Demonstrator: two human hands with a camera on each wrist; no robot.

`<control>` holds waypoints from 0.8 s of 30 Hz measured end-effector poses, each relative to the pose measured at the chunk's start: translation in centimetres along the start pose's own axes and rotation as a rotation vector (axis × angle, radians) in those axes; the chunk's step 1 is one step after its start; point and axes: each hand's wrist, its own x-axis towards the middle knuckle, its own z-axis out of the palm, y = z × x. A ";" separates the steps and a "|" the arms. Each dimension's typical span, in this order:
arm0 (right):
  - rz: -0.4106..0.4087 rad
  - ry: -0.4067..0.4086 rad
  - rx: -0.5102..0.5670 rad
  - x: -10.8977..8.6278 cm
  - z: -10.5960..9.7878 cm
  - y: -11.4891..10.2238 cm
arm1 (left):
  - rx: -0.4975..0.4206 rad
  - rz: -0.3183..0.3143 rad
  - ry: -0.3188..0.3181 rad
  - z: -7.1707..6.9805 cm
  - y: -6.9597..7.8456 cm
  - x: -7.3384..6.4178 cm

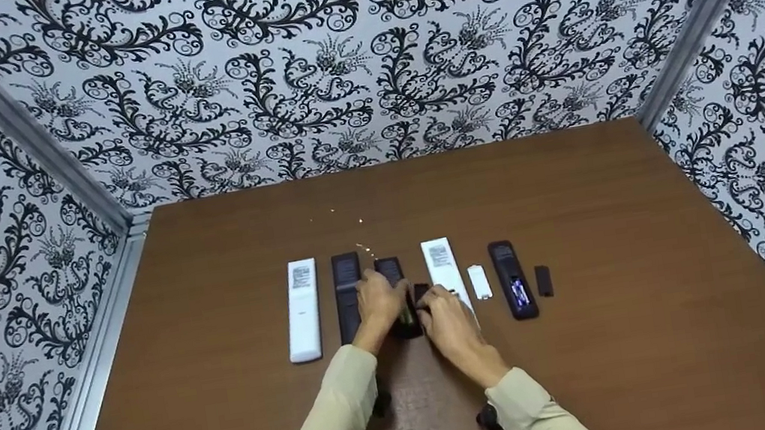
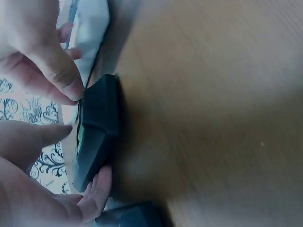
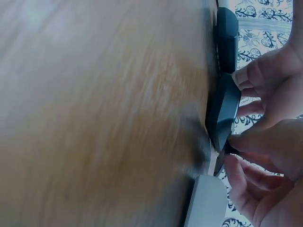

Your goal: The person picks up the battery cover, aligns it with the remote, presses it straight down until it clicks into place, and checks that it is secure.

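Note:
A black remote control [image 1: 389,268] lies face down at the middle of the row, with something greenish in its uncovered back. My left hand [image 1: 381,300] holds this remote; in the left wrist view its fingers [image 2: 100,189] lie along the remote's side and the thumb is over the back. Between thumb and fingers, my right hand [image 1: 449,319] pinches a small black battery cover [image 1: 421,290], right at the remote's edge. The right wrist view has the pinched cover [image 3: 219,164] beside the remote [image 3: 222,111], partly hidden by the fingers.
To the left lie a white remote [image 1: 302,310] and another black remote [image 1: 346,288]. On the right are a white remote [image 1: 439,256], a white cover [image 1: 479,282], a black remote [image 1: 513,279] with batteries showing, and a dark cover [image 1: 544,280]. Patterned walls surround the brown table [image 1: 642,328].

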 end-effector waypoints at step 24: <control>0.012 0.057 0.169 -0.1 -1.1 -0.3 | -0.449 0.005 -0.160 -2.0 -3.6 2.2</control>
